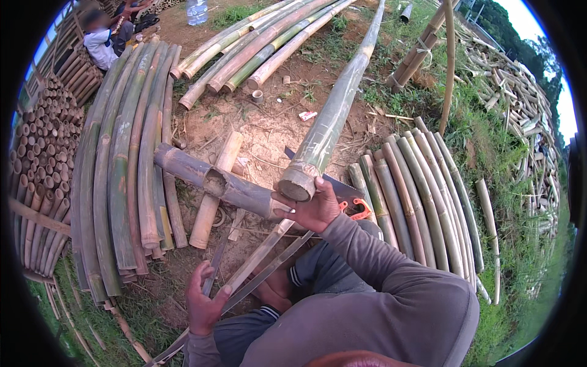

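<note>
A long green bamboo pole [333,119] slants toward me, its pale cut end facing my lap. My right hand [310,208] is closed at the rim of that end, fingers and thumb against its lower side. Beside it lies a handsaw with an orange handle [361,210], its dark blade partly hidden by the pole. A pale bamboo strip [260,254] runs from near my right hand down to my left. My left hand [205,300] has its fingers apart, the thumb beside the strip. Under the pole's end sits a dark notched bamboo piece [244,194].
A short pale bamboo length [202,223] supports the notched piece. Cut poles [125,159] lie in a row at left, with more [422,202] at right. Further poles [269,49] lie ahead. A seated person [101,43] is far left, near a clear water jug [197,12].
</note>
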`<state>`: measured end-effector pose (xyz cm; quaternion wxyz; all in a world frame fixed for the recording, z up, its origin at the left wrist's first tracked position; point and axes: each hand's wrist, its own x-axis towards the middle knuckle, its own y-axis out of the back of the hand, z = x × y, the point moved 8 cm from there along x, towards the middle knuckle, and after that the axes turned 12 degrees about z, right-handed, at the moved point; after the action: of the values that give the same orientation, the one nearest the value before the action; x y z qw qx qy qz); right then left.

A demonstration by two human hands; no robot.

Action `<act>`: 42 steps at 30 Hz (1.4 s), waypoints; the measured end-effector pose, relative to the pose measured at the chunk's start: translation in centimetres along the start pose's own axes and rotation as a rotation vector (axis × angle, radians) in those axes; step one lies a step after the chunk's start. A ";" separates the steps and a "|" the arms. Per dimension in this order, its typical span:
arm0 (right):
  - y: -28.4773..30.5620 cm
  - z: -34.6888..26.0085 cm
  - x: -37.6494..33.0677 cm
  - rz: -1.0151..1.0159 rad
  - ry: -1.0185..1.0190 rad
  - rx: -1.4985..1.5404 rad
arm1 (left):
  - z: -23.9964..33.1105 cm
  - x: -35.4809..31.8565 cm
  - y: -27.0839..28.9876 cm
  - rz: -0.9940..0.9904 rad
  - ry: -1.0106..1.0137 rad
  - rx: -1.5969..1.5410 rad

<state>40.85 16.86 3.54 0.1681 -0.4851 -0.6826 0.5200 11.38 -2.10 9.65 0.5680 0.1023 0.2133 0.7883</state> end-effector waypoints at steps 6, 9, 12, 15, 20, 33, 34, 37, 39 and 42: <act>-5.2 19.6 -7.4 0.010 -0.481 -0.197 | 2.2 -4.0 -4.0 0.375 -0.227 -0.648; -4.8 26.6 -11.5 -0.075 -0.607 -0.595 | -1.8 -6.9 -0.4 0.607 -0.160 -0.273; -4.6 28.0 -12.3 -0.757 -0.384 -1.382 | -7.2 -11.2 4.2 0.702 -0.069 -0.206; 2.6 20.7 -10.4 -0.399 -0.852 -1.280 | -11.3 -16.0 8.0 0.929 0.026 -0.230; 8.1 -0.9 -0.5 0.529 -0.100 -0.293 | -9.7 -20.0 14.9 1.077 -0.140 -0.287; -1.9 1.8 12.8 0.483 0.225 -0.392 | -18.6 -23.4 30.9 1.576 -0.067 -0.523; -3.5 5.8 11.9 0.494 0.175 -0.419 | -20.3 -25.9 32.6 1.801 -0.026 -0.607; -10.3 19.8 8.2 0.182 -0.079 -0.391 | -25.0 -29.4 29.9 2.138 0.171 -0.983; -12.5 28.7 4.9 0.181 -0.304 -0.399 | -26.7 -27.7 23.6 1.783 0.295 -1.259; -15.9 40.0 -1.7 -0.035 -0.735 -0.470 | -27.0 -21.5 18.8 1.164 0.272 -1.410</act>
<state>4.54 -6.19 1.82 -0.1925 -0.2813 -0.8050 0.4856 -8.33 -33.16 -4.08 -0.0165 -0.2696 -0.3360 0.9023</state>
